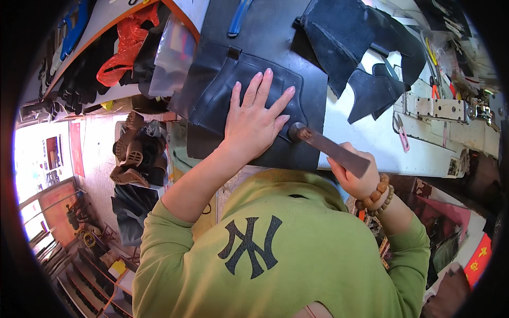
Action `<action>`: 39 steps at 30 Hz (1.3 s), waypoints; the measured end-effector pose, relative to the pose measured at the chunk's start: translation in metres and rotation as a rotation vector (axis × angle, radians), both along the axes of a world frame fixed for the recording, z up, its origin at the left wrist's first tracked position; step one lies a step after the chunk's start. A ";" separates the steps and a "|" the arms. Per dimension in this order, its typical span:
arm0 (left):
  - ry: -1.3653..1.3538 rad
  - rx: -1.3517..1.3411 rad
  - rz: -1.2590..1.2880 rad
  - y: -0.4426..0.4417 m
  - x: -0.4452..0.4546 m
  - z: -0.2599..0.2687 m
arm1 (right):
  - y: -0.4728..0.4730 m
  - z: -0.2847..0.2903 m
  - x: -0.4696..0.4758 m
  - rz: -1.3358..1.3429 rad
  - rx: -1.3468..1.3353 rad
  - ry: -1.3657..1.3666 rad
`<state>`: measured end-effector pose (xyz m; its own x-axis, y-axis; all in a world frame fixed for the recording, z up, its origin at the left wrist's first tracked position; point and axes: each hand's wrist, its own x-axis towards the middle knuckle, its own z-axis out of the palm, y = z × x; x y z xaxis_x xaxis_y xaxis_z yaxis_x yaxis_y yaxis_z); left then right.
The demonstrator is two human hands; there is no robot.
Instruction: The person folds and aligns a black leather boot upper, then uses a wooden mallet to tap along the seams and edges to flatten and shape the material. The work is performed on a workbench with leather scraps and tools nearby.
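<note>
My left hand (254,109) lies flat, fingers spread, on a black leather boot upper (210,93) with stitched seams and a small loop at its far edge. Under the leather is a dark work mat (270,39). My right hand (358,175) grips the wooden handle of a hammer (334,150), to the right of the left hand. The hammer's round metal head is at the near right edge of the leather, close to my left thumb; I cannot tell whether it touches.
Black leather pieces (338,35) lie at the upper right. On the white sewing-machine table (358,147) rest pink thread snips (402,133), near a machine's metal parts (441,109). A blue cutter (239,20) lies at the mat's far end. Brown boots (135,155) stand at the left.
</note>
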<state>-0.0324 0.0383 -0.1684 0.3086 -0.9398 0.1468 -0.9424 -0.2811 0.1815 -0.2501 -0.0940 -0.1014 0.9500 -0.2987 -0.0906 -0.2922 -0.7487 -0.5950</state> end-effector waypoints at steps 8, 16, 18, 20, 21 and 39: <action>0.008 0.000 -0.012 0.000 0.002 0.000 | 0.008 0.010 0.003 0.067 -0.047 -0.174; 0.016 -0.065 -0.023 0.004 0.003 -0.001 | 0.009 -0.002 0.003 0.051 -0.083 -0.131; 0.021 -0.082 -0.016 0.004 0.003 -0.002 | 0.009 0.000 0.002 -0.017 0.056 -0.186; 0.029 -0.091 -0.016 0.003 0.003 -0.002 | 0.007 0.005 0.004 -0.022 -0.093 0.027; 0.028 -0.095 -0.008 0.002 0.003 -0.002 | 0.006 0.007 0.007 -0.008 -0.100 0.112; 0.263 -0.457 -0.077 0.009 -0.008 -0.001 | -0.017 0.000 0.028 -0.069 -0.104 -0.018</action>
